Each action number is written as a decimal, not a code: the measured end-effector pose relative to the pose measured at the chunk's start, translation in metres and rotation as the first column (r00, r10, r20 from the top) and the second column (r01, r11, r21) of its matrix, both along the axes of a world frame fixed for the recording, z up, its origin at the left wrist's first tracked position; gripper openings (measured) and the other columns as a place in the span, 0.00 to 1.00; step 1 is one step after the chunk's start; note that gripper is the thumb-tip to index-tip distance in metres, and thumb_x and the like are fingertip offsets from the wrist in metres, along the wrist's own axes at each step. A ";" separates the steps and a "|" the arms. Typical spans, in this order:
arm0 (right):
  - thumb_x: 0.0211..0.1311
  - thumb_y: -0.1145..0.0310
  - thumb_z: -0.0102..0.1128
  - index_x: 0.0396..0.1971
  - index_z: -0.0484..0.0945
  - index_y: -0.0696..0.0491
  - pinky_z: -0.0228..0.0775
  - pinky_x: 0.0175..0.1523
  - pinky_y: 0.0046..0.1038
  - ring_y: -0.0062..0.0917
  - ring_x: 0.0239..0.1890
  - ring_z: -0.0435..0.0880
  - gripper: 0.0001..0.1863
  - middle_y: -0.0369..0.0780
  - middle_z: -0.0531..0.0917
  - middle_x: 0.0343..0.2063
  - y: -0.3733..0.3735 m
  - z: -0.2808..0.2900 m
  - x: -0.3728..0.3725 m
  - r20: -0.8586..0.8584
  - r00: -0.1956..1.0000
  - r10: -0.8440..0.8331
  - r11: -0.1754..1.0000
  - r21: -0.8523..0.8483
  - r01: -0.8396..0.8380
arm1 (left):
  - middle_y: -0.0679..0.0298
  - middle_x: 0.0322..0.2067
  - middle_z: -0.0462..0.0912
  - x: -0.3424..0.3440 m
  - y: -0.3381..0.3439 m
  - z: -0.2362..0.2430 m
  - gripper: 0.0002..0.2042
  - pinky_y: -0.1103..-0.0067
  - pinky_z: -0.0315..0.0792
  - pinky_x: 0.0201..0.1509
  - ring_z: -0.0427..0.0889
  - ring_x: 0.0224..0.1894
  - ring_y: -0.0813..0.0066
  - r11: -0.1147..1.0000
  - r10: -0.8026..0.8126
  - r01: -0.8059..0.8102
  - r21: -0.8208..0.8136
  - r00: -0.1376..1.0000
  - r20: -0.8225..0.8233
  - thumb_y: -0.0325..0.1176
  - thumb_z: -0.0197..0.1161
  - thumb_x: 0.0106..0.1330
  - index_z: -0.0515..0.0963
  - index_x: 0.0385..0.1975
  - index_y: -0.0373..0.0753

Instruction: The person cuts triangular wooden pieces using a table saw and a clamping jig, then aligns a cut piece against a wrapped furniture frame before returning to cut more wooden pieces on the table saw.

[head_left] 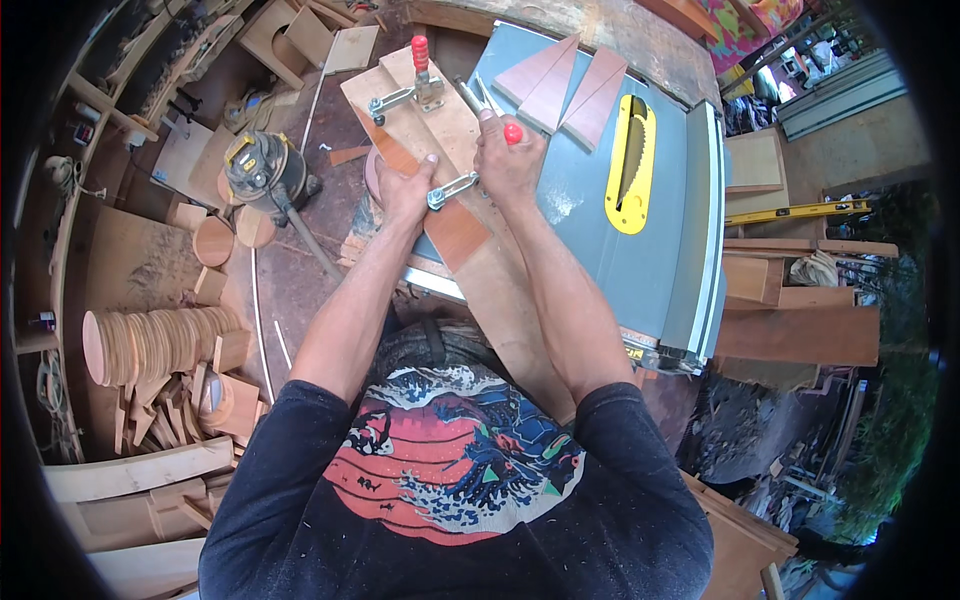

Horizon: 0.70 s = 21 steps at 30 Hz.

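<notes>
A long plywood jig (530, 330) lies diagonally from the table saw's top toward my body, with a reddish-brown board (455, 240) along its left side. My left hand (403, 192) is closed on this left edge, thumb on top. A red-handled toggle clamp (425, 85) stands at the jig's far end. Just below my left thumb is a second clamp's metal arm (452, 190); its red grip (513, 133) shows among the fingers of my right hand (508, 160), which is closed around that handle. Tapered wooden pieces (535, 80) lie on the grey saw top (575, 235) beside a yellow insert (632, 160).
A shop vacuum (262, 170) with a hose sits at left among stacked wooden discs (150, 345), offcuts and shelving (60, 200). The saw's fence rail (700, 230) runs along the right. Beyond it lie boards (800, 330) and a yellow level (800, 210).
</notes>
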State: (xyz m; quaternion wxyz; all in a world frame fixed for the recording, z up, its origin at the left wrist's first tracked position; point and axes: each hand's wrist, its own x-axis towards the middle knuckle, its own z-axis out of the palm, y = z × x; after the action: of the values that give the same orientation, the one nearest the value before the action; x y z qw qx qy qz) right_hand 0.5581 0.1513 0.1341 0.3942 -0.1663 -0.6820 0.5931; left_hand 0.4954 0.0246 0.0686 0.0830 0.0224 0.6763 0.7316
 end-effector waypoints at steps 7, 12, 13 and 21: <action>0.72 0.64 0.60 0.18 0.74 0.57 0.63 0.17 0.23 0.17 0.13 0.72 0.21 0.35 0.73 0.13 0.006 0.000 -0.002 0.025 1.000 0.006 0.999 0.038 -0.007 | 0.40 0.55 0.75 -0.005 -0.003 -0.009 0.41 0.65 0.73 0.62 0.78 0.58 0.55 0.998 -0.059 0.057 -0.034 0.997 -0.043 0.30 0.74 0.60 0.53 0.66 0.20; 0.72 0.64 0.60 0.18 0.74 0.57 0.62 0.17 0.23 0.17 0.13 0.72 0.21 0.35 0.73 0.13 0.005 0.002 0.001 0.031 0.999 0.007 0.998 -0.068 -0.005 | 0.40 0.62 0.69 0.020 -0.067 0.000 0.40 0.60 0.59 0.73 0.64 0.70 0.50 0.867 -0.200 -0.030 -0.497 0.893 -0.402 0.34 0.75 0.58 0.59 0.67 0.26; 0.72 0.63 0.60 0.18 0.74 0.58 0.62 0.17 0.23 0.17 0.13 0.72 0.21 0.35 0.73 0.13 0.003 0.000 0.001 0.038 0.999 0.036 0.995 -0.095 -0.032 | 0.42 0.64 0.68 0.026 -0.085 0.017 0.40 0.60 0.56 0.75 0.61 0.72 0.49 0.811 -0.367 -0.047 -0.583 0.734 -0.571 0.35 0.76 0.56 0.62 0.67 0.29; 0.71 0.64 0.61 0.17 0.75 0.58 0.61 0.17 0.23 0.17 0.12 0.71 0.21 0.35 0.73 0.13 0.005 0.002 -0.002 0.035 0.999 -0.017 0.999 -0.039 0.019 | 0.47 0.65 0.68 -0.003 -0.078 0.059 0.49 0.57 0.58 0.75 0.65 0.70 0.47 0.501 -0.865 0.228 -0.835 0.118 -0.488 0.43 0.80 0.46 0.62 0.68 0.31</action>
State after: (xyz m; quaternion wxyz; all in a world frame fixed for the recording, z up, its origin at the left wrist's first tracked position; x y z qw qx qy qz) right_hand 0.5559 0.1567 0.1358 0.3845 -0.1903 -0.6755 0.5997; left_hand 0.4921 -0.0537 0.1275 -0.0036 0.6487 0.7178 0.2529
